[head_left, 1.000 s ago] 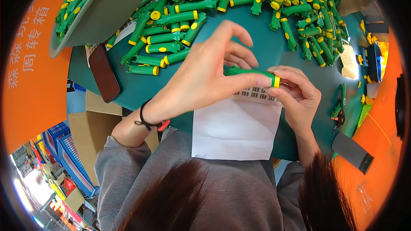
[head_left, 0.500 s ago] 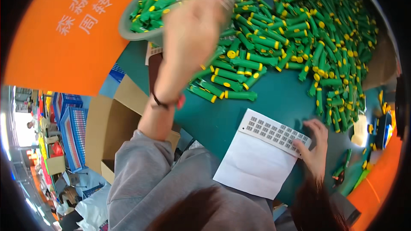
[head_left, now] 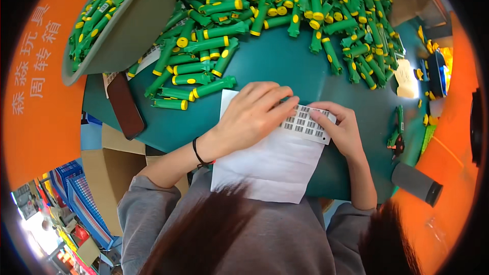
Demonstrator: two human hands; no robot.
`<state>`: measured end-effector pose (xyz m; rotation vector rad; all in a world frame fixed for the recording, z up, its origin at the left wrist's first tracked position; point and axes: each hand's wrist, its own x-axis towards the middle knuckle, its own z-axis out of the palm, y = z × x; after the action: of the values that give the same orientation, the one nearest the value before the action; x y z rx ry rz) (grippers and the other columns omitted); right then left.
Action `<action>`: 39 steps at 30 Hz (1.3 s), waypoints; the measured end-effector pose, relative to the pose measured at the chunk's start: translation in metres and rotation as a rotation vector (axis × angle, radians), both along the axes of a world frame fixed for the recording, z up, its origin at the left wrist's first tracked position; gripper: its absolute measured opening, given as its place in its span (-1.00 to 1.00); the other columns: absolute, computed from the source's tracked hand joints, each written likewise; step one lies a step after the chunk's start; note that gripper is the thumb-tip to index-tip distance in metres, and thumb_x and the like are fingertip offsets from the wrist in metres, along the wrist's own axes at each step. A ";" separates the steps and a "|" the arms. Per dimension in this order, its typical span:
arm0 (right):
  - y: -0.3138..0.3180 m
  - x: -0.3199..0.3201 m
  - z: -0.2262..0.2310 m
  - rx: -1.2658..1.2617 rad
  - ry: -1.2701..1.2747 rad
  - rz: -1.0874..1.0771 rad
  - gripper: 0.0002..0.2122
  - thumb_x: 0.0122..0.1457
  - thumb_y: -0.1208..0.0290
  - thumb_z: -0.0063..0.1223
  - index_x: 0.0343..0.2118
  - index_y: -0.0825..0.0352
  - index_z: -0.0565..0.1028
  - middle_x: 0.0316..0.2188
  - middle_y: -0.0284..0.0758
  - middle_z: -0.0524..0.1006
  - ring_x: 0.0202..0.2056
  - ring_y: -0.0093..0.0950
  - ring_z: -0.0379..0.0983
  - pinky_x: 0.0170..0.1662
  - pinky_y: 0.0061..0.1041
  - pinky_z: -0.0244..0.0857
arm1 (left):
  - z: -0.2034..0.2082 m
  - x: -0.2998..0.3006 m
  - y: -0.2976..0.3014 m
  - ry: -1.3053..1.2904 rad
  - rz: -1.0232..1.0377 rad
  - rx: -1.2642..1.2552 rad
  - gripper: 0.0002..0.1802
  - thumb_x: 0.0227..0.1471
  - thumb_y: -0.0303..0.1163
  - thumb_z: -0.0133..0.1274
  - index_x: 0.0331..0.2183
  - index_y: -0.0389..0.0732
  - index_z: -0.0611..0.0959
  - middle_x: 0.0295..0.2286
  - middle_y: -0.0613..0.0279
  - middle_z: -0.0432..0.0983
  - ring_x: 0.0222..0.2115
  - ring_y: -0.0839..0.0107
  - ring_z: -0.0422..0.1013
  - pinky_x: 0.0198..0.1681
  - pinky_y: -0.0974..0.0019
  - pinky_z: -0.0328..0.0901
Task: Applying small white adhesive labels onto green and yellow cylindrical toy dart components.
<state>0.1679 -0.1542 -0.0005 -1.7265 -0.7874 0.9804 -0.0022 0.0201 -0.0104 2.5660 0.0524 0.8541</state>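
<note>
A strip of small printed labels [head_left: 309, 123] lies along the top of a white paper sheet [head_left: 265, 168], close in front of me. My right hand [head_left: 338, 125] grips the strip's right end, its thumb on top and the other fingers around the far edge. Over the sheet's upper left, my left hand [head_left: 254, 114] is curled, fingertips at the labels; whether a label is between them is hidden. Beyond it lie several green tubes with yellow ends [head_left: 191, 79], side by side. A large heap of the same tubes [head_left: 351, 30] covers the far table.
A grey-green tub [head_left: 135, 25] of tubes stands tilted at the far left. Near it lies a phone-like thing in a brown cover [head_left: 125, 106]. An open cardboard box [head_left: 107, 168] sits below the table's left edge. At right are a dark grey cylinder [head_left: 415, 182] and an orange panel [head_left: 438, 147].
My left hand has come down from beside the tub to the label strip. My right hand stays at the strip's right end. The whole view has shifted and turned.
</note>
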 end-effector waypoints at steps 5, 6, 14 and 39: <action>-0.008 0.009 0.004 -0.060 0.076 -0.037 -0.81 0.21 0.42 0.20 -0.20 0.43 0.64 -0.41 -0.43 0.62 -0.39 -0.72 0.48 -0.32 -0.71 0.34 | -0.014 0.003 0.000 -0.127 0.018 -0.023 -0.61 -0.30 -0.51 0.37 -0.27 -0.15 0.73 -0.24 0.30 0.58 -0.28 0.26 0.45 -0.27 0.29 0.38; -0.008 0.009 0.005 -0.075 0.088 -0.042 -0.80 0.21 0.41 0.20 -0.20 0.43 0.64 -0.41 -0.43 0.62 -0.38 -0.71 0.48 -0.31 -0.71 0.34 | -0.015 0.002 0.000 -0.133 0.017 0.012 -0.75 -0.13 -0.44 0.30 -0.29 -0.16 0.72 -0.28 0.33 0.57 -0.28 0.30 0.46 -0.28 0.27 0.38; -0.008 0.013 0.003 -0.065 0.094 -0.039 -0.81 0.22 0.40 0.18 -0.21 0.43 0.64 -0.40 -0.42 0.62 -0.37 -0.72 0.48 -0.30 -0.70 0.33 | -0.020 0.008 0.000 -0.068 0.055 -0.203 -0.66 -0.22 -0.50 0.37 -0.26 -0.15 0.75 -0.29 0.33 0.60 -0.31 0.29 0.45 -0.29 0.31 0.37; -0.002 0.011 0.001 -0.059 0.062 -0.058 -0.81 0.22 0.42 0.17 -0.22 0.46 0.62 -0.39 -0.41 0.61 -0.38 -0.71 0.47 -0.28 -0.71 0.33 | -0.029 0.006 0.004 -0.160 0.066 -0.030 -0.75 -0.29 -0.51 0.30 -0.40 -0.15 0.70 -0.35 0.37 0.58 -0.33 0.35 0.49 -0.35 0.34 0.41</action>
<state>0.1785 -0.1564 0.0006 -1.7510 -0.6710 1.0217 0.0043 0.0244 -0.0390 2.4718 0.1021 1.0721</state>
